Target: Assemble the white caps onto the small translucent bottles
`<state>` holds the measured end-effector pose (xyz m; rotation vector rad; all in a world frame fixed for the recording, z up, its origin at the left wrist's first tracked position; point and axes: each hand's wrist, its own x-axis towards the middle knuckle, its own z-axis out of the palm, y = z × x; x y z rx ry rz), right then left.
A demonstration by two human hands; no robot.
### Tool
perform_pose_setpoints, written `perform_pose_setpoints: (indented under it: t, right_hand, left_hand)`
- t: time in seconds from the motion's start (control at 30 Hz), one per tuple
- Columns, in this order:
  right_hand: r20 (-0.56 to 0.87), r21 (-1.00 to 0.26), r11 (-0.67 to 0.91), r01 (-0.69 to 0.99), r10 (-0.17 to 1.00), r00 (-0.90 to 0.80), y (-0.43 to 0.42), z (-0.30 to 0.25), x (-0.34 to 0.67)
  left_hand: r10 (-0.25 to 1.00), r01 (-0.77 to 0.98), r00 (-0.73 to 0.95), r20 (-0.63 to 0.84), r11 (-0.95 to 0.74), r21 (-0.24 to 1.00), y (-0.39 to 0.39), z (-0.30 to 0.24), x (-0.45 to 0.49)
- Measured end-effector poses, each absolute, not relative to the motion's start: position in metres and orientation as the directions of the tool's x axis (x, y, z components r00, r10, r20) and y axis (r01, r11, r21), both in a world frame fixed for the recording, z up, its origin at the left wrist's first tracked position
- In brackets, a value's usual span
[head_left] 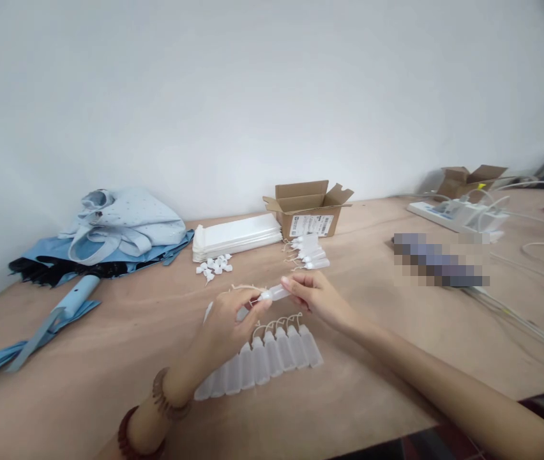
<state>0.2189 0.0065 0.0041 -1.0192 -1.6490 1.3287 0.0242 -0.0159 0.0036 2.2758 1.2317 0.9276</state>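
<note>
A small translucent plastic squeeze bottle (279, 292) is held nearly level above the table, its white cap (265, 296) pointing left. My left hand (234, 319) is closed with thumb and fingers at the cap end, where a pale cord also shows. The bottle's other end is pinched by my right hand (317, 295). Just below lies a row of similar translucent bottles (271, 353) with cord loops at their necks; my left hand and forearm hide part of it. Beyond my hands are a small pile of white caps (214, 265) and a group of capped bottles (311, 250).
Behind stand a stack of white flat packs (238, 233) and an open cardboard box (308, 211). A cloth bag (123, 223) and a blue umbrella (78, 297) lie left. A power strip (458, 217), cables and a blurred-out object (437, 259) are right.
</note>
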Motion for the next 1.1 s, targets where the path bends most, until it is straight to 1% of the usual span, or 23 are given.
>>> perform_pose_setpoints:
  t: [0.07, 0.17, 0.3, 0.37, 0.43, 0.5, 0.57, 0.63, 0.7, 0.77, 0.83, 0.9, 0.97, 1.0, 1.07, 1.1]
  right_hand:
    - [0.152, -0.967, 0.217, 0.135, 0.913, -0.379, 0.007, 0.004, 0.219]
    - [0.188, -0.955, 0.257, 0.146, 0.909, -0.373, 0.005, 0.004, 0.217]
    - [0.171, -0.963, 0.230, 0.143, 0.925, -0.339, 0.004, 0.004, 0.216]
    - [0.143, -0.977, 0.187, 0.101, 0.931, -0.336, 0.004, 0.005, 0.216]
    - [0.111, -0.990, 0.134, 0.046, 0.934, -0.338, 0.005, 0.005, 0.217]
    - [0.066, -0.998, 0.069, -0.004, 0.937, -0.344, 0.006, 0.004, 0.216]
    - [-0.008, -0.999, -0.026, -0.047, 0.935, -0.354, 0.005, 0.002, 0.213]
    - [-0.042, -0.995, -0.069, -0.069, 0.940, -0.338, 0.004, -0.001, 0.210]
    - [-0.005, -0.996, -0.028, -0.080, 0.959, -0.282, 0.003, -0.003, 0.207]
    - [0.061, -0.994, 0.041, -0.100, 0.977, -0.206, 0.004, -0.003, 0.207]
    - [0.075, -0.989, 0.057, -0.137, 0.989, -0.127, 0.010, -0.002, 0.212]
    - [0.047, -0.987, 0.038, -0.153, 0.997, -0.056, 0.019, 0.000, 0.221]
    - [0.050, -0.992, 0.049, -0.118, 0.999, -0.005, 0.030, 0.001, 0.233]
    - [0.082, -0.994, 0.082, -0.066, 0.997, 0.014, 0.036, 0.001, 0.240]
    - [0.203, -0.973, 0.199, 0.120, 0.979, 0.029, 0.049, 0.000, 0.255]
    - [0.281, -0.939, 0.266, 0.220, 0.959, 0.040, 0.055, -0.001, 0.263]
  left_hand:
    - [0.897, 0.589, 0.355, 0.262, -0.433, 0.683, -0.016, 0.005, 0.024]
    - [0.931, 0.592, 0.310, 0.194, -0.349, 0.727, -0.016, 0.005, 0.025]
    - [0.940, 0.547, 0.315, 0.134, -0.295, 0.784, -0.018, 0.003, 0.028]
    - [0.938, 0.520, 0.311, 0.152, -0.302, 0.799, -0.019, 0.002, 0.028]
    - [0.922, 0.525, 0.314, 0.227, -0.367, 0.767, -0.019, 0.002, 0.029]
    - [0.882, 0.559, 0.333, 0.332, -0.469, 0.684, -0.018, 0.001, 0.029]
    - [0.826, 0.585, 0.335, 0.454, -0.560, 0.587, -0.017, 0.000, 0.029]
    - [0.785, 0.587, 0.336, 0.520, -0.606, 0.537, -0.016, -0.001, 0.028]
    - [0.786, 0.581, 0.354, 0.507, -0.610, 0.540, -0.015, -0.001, 0.027]
    - [0.808, 0.603, 0.370, 0.457, -0.584, 0.543, -0.013, 0.000, 0.023]
    - [0.834, 0.667, 0.324, 0.446, -0.536, 0.517, -0.006, 0.000, 0.016]
    - [0.860, 0.748, 0.240, 0.451, -0.460, 0.479, 0.005, -0.002, 0.003]
    - [0.870, 0.821, 0.188, 0.456, -0.395, 0.413, 0.020, -0.008, -0.016]
    - [0.878, 0.848, 0.177, 0.444, -0.365, 0.384, 0.027, -0.012, -0.026]
    - [0.896, 0.868, 0.148, 0.419, -0.321, 0.379, 0.041, -0.020, -0.045]
    - [0.903, 0.870, 0.148, 0.402, -0.312, 0.381, 0.046, -0.025, -0.053]
